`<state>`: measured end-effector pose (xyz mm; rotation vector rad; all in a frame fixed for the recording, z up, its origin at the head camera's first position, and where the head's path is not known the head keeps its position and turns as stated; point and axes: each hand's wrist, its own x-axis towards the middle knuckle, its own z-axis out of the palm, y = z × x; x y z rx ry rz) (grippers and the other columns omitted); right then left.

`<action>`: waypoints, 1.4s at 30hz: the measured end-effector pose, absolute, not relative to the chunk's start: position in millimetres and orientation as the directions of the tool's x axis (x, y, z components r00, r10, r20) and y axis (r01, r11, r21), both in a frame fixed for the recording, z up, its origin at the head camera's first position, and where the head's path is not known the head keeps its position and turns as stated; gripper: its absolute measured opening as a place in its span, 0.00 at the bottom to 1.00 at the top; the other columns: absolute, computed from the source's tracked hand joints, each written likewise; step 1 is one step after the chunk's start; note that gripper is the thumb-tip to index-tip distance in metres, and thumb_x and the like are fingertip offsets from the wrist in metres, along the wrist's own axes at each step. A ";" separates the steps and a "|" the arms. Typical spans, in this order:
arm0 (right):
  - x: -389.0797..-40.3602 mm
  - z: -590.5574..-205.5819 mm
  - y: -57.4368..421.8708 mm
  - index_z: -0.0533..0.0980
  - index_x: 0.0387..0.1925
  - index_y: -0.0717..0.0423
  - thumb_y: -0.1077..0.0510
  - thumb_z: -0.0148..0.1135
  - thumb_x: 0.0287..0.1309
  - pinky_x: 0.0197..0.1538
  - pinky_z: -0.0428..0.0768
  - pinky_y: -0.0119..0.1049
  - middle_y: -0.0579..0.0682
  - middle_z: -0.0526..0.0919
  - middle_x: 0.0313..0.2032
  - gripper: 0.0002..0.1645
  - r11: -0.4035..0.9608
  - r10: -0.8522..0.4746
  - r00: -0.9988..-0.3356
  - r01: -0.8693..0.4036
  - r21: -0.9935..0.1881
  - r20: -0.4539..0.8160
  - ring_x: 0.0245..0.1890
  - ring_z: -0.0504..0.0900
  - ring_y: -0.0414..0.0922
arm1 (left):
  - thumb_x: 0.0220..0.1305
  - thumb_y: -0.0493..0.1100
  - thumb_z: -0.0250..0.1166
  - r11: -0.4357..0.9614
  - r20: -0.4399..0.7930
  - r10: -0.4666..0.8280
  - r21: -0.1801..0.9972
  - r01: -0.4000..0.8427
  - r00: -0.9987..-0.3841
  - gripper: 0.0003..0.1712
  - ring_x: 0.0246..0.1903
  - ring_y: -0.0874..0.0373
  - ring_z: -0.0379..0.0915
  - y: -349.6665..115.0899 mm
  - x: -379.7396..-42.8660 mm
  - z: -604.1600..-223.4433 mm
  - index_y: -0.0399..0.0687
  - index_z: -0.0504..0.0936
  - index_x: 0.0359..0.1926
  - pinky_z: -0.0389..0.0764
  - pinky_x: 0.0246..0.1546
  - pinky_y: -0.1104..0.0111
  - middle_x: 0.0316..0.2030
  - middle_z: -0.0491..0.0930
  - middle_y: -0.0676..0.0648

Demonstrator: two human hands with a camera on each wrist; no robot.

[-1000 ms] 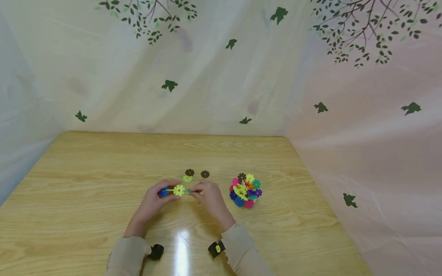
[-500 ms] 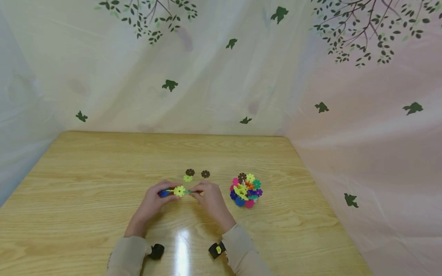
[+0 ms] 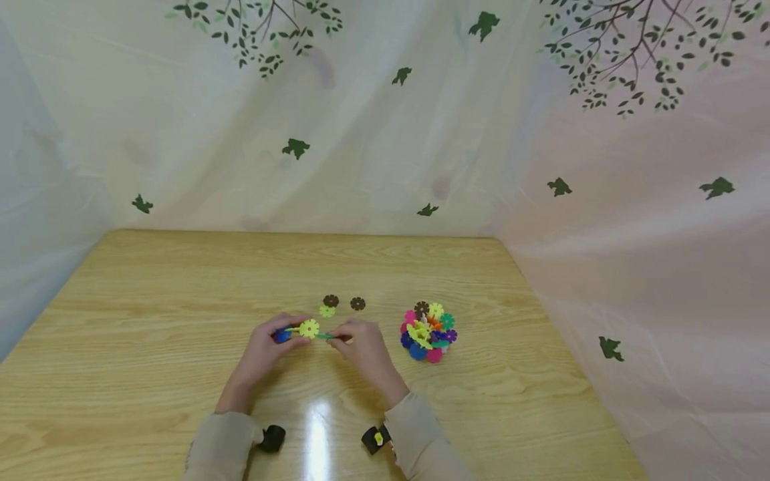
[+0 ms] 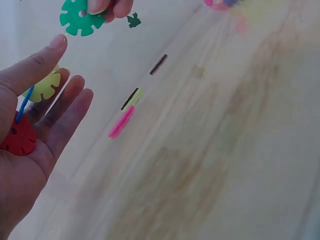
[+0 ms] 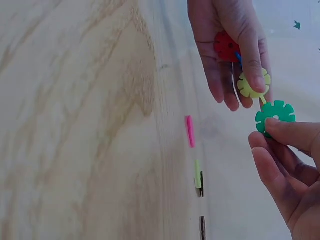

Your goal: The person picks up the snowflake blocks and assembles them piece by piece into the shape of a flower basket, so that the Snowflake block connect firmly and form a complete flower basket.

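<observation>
My left hand [image 3: 262,349] holds a short chain of notched plastic interlocking discs. In the right wrist view its red disc [image 5: 227,47] lies against the fingers, a blue disc shows edge-on, and the thumb presses a yellow disc [image 5: 253,86]. Another yellow disc [image 3: 309,329], seen flat in the head view, sticks out beyond the fingertips. Facing it, my right hand [image 3: 365,349] pinches a green disc [image 5: 275,118] between thumb and fingers. The green disc's edge is close by this end yellow disc; whether their notches engage I cannot tell.
Two brown discs [image 3: 357,304] and a yellow-green disc [image 3: 327,311] lie beyond my hands on the wooden table [image 3: 180,280]. A pink disc [image 4: 121,122] shows in the wrist views. To the right stands a multicoloured cluster of joined discs [image 3: 428,334]. A printed curtain [image 3: 361,180] hangs behind.
The chain's end yellow disc has shifted slightly left and away from me. The green disc has moved a little left and now sits slightly lower beside it. Both hands keep their grips.
</observation>
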<state>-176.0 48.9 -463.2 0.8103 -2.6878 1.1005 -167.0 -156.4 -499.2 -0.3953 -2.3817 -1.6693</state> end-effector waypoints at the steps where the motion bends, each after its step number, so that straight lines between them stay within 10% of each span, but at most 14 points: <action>1: -175.6 -463.4 48.2 0.86 0.34 0.58 0.62 0.69 0.54 0.29 0.76 0.15 0.51 0.86 0.30 0.05 0.597 -0.430 -0.849 -0.523 -0.608 0.307 0.31 0.86 0.42 | 0.53 0.36 0.72 0.325 0.322 0.097 0.884 0.336 -0.942 0.22 0.36 0.72 0.72 -156.1 -167.0 -499.4 0.36 0.82 0.51 0.75 0.39 0.82 0.38 0.82 0.42; 17: -170.1 -458.7 35.4 0.86 0.23 0.52 0.59 0.74 0.48 0.25 0.73 0.15 0.42 0.85 0.20 0.03 0.767 -0.452 -0.762 -0.598 -0.235 0.464 0.19 0.80 0.33 | 0.56 0.37 0.71 0.295 0.254 0.035 0.921 0.253 -0.966 0.22 0.38 0.73 0.73 -152.2 -165.8 -497.1 0.39 0.82 0.53 0.79 0.40 0.80 0.44 0.82 0.37; 42: -169.7 -457.2 31.2 0.85 0.24 0.54 0.62 0.71 0.51 0.24 0.75 0.19 0.45 0.82 0.20 0.03 0.772 -0.438 -0.766 -0.589 -0.240 0.469 0.20 0.79 0.36 | 0.57 0.34 0.68 0.207 0.157 0.072 0.964 0.169 -0.985 0.23 0.30 0.61 0.82 -146.5 -166.1 -490.2 0.33 0.79 0.55 0.85 0.33 0.73 0.41 0.78 0.33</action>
